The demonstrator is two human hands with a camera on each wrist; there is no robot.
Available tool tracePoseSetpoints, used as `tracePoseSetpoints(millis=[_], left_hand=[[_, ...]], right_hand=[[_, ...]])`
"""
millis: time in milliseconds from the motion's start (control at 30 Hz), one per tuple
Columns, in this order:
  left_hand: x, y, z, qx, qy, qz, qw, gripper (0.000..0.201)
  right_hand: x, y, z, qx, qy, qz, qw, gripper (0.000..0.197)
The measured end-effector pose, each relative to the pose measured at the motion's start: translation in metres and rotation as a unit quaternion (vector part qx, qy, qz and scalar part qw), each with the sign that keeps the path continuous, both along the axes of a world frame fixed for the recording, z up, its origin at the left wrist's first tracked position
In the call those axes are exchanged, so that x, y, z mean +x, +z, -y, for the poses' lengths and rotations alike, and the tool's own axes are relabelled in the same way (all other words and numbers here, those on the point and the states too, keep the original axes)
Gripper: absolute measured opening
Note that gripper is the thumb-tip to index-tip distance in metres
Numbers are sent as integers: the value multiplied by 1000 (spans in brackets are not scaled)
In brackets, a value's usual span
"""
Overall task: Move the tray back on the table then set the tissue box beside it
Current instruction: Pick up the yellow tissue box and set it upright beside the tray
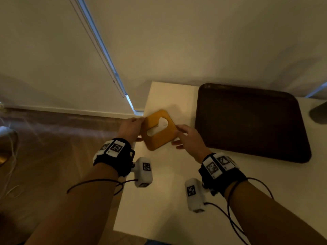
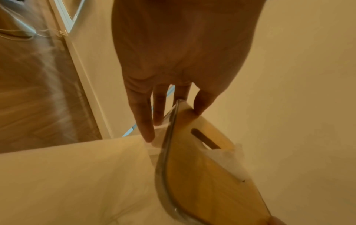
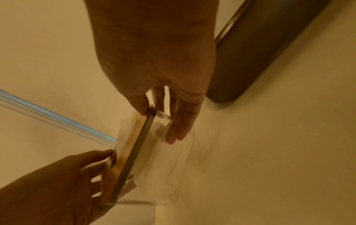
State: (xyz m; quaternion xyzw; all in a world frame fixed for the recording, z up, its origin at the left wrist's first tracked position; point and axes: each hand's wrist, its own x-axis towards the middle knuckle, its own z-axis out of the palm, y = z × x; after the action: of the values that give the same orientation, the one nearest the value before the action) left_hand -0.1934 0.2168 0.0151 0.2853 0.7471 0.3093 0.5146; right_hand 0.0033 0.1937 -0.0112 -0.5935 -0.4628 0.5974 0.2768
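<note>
Tissue box (image 1: 158,130): centre frame, over the white table (image 1: 159,200), left of the dark tray (image 1: 247,121).
Left hand (image 1: 130,128): pinches its left edge.
Right hand (image 1: 190,138): pinches its right edge.
Hidden: whether the clear base touches the table.

Dim warm light, soft wide-angle blur

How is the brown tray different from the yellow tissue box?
The tray is dark brown, wide and flat; the tissue box is yellow-orange, smaller and taller. The tray holds nothing, while the tissue box has a white tissue poking out. Nobody touches the tray, but both hands hold the tissue box.
</note>
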Motion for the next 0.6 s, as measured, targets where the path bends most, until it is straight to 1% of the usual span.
tracePoseSetpoints(millis=[67, 167, 233, 333, 367, 467, 567, 600], left_hand=[[-1, 4, -28, 2, 10, 6, 1000, 27], [0, 6, -62, -1, 25, 4, 1000, 32], [0, 6, -83, -6, 20, -1, 1000, 30], [1, 4, -111, -12, -14, -8, 1000, 41], [3, 4, -119, -14, -21, -9, 1000, 41], [8, 4, -141, -13, -25, -2, 1000, 27], [7, -1, -161, -16, -43, -7, 999, 36], [6, -4, -167, -17, -47, -8, 999, 33]], right_hand=[[-2, 1, -33, -4, 15, 7, 1000, 38], [-3, 2, -74, -12, 21, 14, 1000, 39], [-4, 4, -95, -13, 22, 22, 999, 40], [-4, 5, -120, -4, 18, 46, 999, 38], [-4, 4, -126, -1, 10, 54, 998, 38], [-3, -3, -143, 5, -11, 68, 998, 38], [-4, -8, -159, 4, -18, 76, 997, 37], [-4, -9, -164, 3, -21, 78, 997, 37]])
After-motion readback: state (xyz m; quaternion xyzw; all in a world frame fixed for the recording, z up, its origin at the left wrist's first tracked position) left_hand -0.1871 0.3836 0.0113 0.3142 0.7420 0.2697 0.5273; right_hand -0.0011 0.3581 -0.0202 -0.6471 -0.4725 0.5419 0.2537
